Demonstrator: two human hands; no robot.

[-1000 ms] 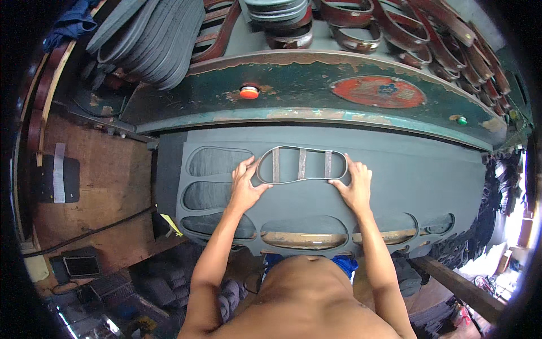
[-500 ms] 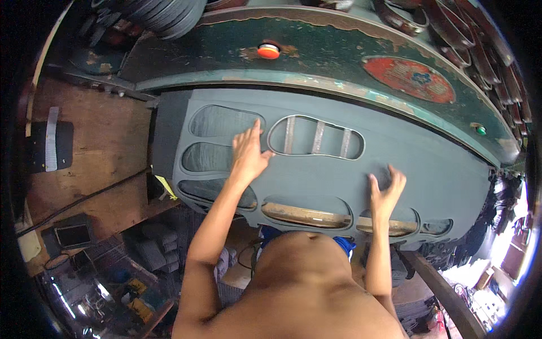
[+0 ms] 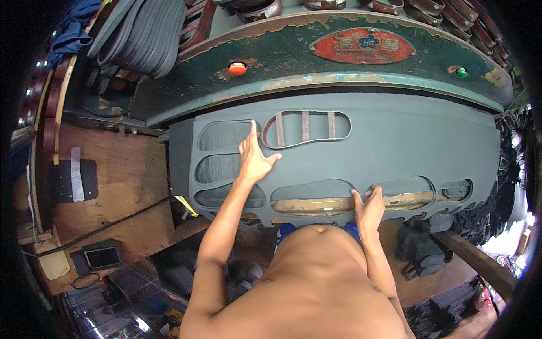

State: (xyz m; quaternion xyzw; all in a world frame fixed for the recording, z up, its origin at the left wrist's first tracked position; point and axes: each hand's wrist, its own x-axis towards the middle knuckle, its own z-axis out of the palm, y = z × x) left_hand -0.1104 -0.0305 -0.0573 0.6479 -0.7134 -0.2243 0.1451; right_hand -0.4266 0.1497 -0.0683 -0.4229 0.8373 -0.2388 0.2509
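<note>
near the far edge of a wide grey sheet [image 3: 395, 147], left of its middle, lies the sole-shaped metal die [image 3: 305, 126], flat and held by neither hand. its long axis runs left to right, roughly along that far edge; the broader end seems to point left, and three crossbars span its outline. it sits just beside the upper cut-out [image 3: 217, 137] at the sheet's far left corner, probably so that little material is wasted between shapes. the left hand [image 3: 256, 164] is empty, thumb spread and forefinger stretched towards the far edge, between that cut-out and the die, perhaps gauging the gap or steadying the sheet. the right hand [image 3: 370, 212] is half curled at the near edge, by the strip between two longer cut-outs; it may be bracing the sheet there, but i cannot tell whether it pinches it.
</note>
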